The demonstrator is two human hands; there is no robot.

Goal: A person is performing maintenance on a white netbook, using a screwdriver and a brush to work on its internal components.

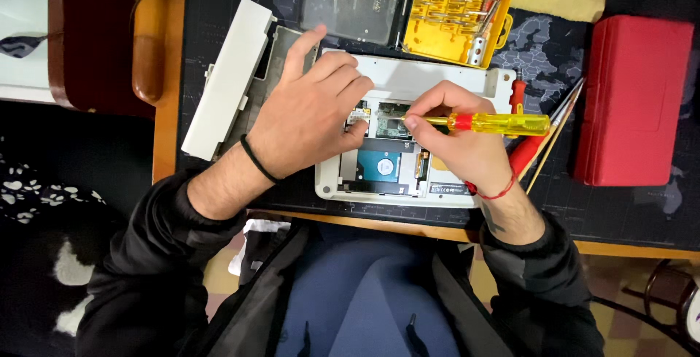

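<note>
Centrally, right hand [467, 145] gripping yellow screwdriver [488, 123], tip probably hidden in opened white laptop [408, 80]; left hand [310, 113] pressing flat, holding nothing. Exposed boards looking fragile; steadying by rigid casing edges seeming safest.

- One white opened laptop [408, 80]
- One yellow-handled screwdriver [481, 122]
- One yellow plastic bit tray [458, 13]
- One red plastic case [633, 100]
- Two hands: left hand [310, 113], right hand [456, 142]
</note>
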